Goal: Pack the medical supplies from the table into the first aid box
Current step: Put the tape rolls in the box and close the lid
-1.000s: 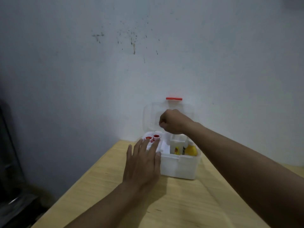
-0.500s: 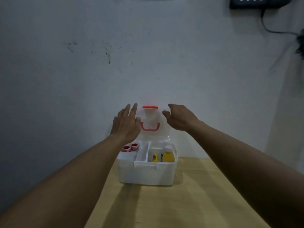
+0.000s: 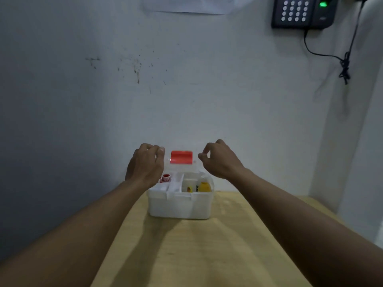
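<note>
Left hand: my left hand (image 3: 145, 165) gripped the clear lid (image 3: 180, 169) at its left edge, fingers curled.
Right hand: my right hand (image 3: 219, 160) pinched the lid's right edge.
Box: first aid box (image 3: 180, 206) sat on the wooden table (image 3: 186, 255) near the wall.
Inside: yellow bottle (image 3: 204, 187) on the right, red-capped vials (image 3: 165, 177) on the left.
Latch: red latch (image 3: 181, 157) between my hands.

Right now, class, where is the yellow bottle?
The yellow bottle stands in the right compartment of the first aid box, below the right hand.
</note>
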Demonstrator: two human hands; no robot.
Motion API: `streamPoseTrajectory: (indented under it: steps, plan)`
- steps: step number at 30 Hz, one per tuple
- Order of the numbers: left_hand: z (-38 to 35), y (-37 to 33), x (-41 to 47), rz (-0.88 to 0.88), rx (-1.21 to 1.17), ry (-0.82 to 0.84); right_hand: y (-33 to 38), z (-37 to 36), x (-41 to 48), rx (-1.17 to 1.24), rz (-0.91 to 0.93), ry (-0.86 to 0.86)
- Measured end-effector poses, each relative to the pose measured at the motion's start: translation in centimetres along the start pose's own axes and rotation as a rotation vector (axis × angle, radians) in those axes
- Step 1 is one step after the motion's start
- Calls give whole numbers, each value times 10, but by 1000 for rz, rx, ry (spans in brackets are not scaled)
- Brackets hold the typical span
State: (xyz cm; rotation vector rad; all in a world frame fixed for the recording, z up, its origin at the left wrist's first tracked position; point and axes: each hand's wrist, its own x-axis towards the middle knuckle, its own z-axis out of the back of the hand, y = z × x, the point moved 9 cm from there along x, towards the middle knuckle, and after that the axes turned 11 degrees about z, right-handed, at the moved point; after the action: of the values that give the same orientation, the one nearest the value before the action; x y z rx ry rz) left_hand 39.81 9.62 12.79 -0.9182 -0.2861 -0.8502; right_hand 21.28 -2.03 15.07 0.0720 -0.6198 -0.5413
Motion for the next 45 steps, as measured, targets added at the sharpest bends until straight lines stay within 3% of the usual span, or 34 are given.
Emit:
streamPoseTrajectory:
  steps: [6,10,16,27,31,35,45]
  plan:
    - [-12,25,-43,61,0,157,1,-39,-38,28,-37,176]
    - [-20,34,-57,138,-57,213,3,-49,-49,95,-96,114]
    - [-26,39,-68,76,1,281,7,-66,-60,70,-68,57]
    - [-29,42,-68,-7,8,196,-2,-84,-75,122,-97,-26]
    - [-32,56,-64,89,-139,247,-13,-92,-83,217,-135,44]
    - [-41,69,-66,159,-371,306,-17,-93,-84,310,-146,-6]
    - [-76,25,-73,159,-439,335,-73,-71,-97,295,-194,-70]
